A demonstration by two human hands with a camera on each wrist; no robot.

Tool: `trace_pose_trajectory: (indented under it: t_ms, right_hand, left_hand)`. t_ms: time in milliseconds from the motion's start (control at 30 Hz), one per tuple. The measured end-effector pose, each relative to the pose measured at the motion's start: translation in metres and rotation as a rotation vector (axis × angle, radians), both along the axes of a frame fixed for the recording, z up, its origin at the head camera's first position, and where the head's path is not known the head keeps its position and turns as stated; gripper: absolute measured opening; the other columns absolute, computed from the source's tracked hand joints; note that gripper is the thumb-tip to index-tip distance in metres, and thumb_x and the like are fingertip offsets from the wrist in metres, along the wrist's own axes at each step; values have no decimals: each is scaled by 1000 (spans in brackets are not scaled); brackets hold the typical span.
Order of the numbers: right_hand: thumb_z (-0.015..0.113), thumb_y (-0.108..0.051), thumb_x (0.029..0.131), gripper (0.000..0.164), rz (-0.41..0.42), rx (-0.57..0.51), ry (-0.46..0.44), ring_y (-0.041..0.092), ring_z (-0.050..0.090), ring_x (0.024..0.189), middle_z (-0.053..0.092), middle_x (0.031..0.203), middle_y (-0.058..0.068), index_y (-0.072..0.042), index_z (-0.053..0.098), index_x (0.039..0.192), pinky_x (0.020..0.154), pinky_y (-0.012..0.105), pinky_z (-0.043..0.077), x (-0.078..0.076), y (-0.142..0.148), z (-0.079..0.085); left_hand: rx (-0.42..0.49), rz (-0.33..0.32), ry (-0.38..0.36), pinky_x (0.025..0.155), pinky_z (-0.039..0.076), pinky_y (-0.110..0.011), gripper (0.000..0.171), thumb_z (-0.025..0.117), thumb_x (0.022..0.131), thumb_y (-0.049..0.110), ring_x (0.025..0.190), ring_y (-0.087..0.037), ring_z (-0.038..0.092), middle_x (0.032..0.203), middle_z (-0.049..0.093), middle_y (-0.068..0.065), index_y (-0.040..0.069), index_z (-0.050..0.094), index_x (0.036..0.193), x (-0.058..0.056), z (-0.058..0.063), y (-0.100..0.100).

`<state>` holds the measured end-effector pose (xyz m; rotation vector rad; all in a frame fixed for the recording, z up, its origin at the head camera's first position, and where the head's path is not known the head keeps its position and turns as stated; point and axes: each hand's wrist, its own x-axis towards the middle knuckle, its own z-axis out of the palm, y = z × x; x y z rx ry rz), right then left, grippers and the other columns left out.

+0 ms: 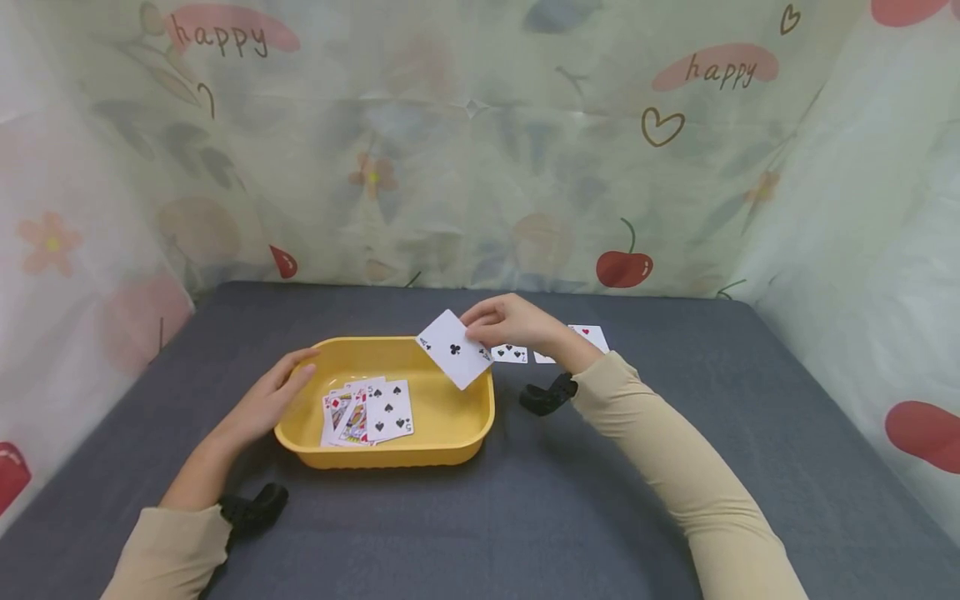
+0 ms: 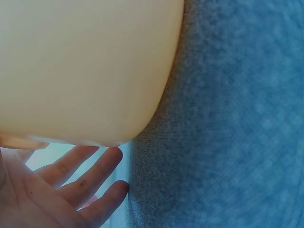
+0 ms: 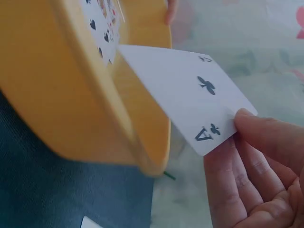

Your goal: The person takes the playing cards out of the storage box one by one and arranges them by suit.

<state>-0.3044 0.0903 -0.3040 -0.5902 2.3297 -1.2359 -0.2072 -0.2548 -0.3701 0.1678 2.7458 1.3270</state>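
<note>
My right hand point(image 1: 513, 321) pinches an ace of clubs point(image 1: 454, 350) by one corner, thumb on its face. The tilted card hangs over the right end of a yellow tray point(image 1: 446, 457); the right wrist view shows its far corner over the tray's inside. At the tray's left end my left hand point(image 1: 273, 392) rests along the rim, its fingers point(image 2: 90, 183) spread and nearly straight beside the outer wall. Inside the tray, toward the left, lie a five of spades point(image 1: 389, 410) and several overlapping face cards point(image 1: 349, 421), face up.
Behind my right hand, a spade card point(image 1: 510, 354) and a heart card point(image 1: 588, 336) lie on the dark grey cloth point(image 1: 525, 517), with another card partly hidden between them. A printed curtain point(image 1: 472, 167) stands at the back and both sides. Each wrist wears a black band.
</note>
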Motion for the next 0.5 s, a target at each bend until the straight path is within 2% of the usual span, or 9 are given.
trace_pose_trajectory:
  t_ms: [300,500]
  right_hand:
    - [65,-22,88,37,-81,-50,-4,17,65,97,66,116,11,-8,59,122,93,38,50,-2,35,-2]
    - [63,-24,89,41,-149,-40,5,20,62,109,63,123,14,-7,56,126,96,39,48,-4,62,-5]
  left_hand:
    - [3,-2,3,107,23,-61,60,33,100,43,135,-43,25,151,20,-26,5,24,146,-1,-1,-1]
    - [2,-2,-5,107,24,-61,60,32,100,44,135,-43,25,152,20,-25,6,24,146,-1,-1,-1]
